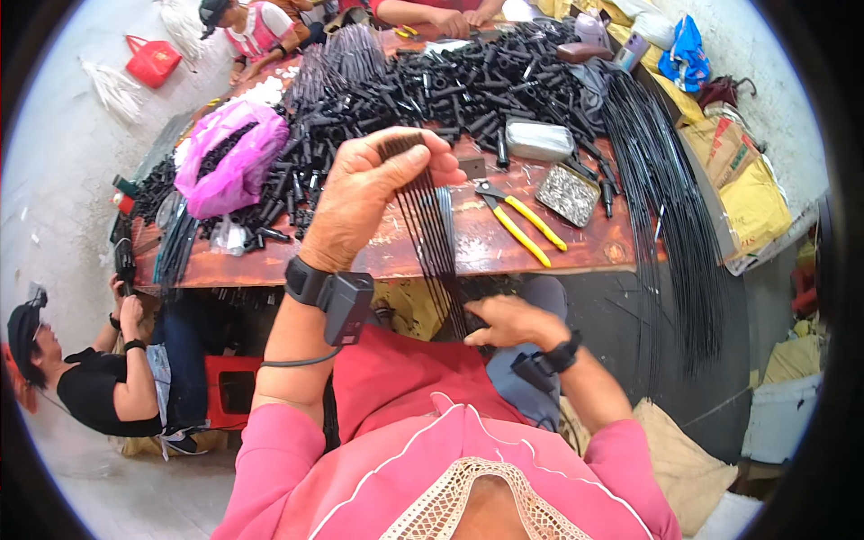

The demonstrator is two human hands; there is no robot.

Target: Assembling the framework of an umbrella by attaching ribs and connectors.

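Observation:
My left hand (364, 184) is raised over the table's near edge, thumb and fingers closed around the upper ends of a bundle of thin black rods (426, 225). The rods hang down side by side, slightly fanned, past the table edge to my lap. Beside their lower ends is my right hand (513, 321), its thumb and forefinger apart; whether it touches the rods I cannot tell. Cutters (522, 220) with yellow handles lie on the table to the right of the bundle. Near them is a square tray (567, 171) of small metal pieces.
A large heap of black tubular parts (432, 85) covers the table's back (360, 255). A pink plastic bag (225, 162) stands left. Long black rods (670, 216) overhang the right edge. A clear-wrapped block (538, 141) lies behind the tray. Co-workers sit left (108, 378) and across.

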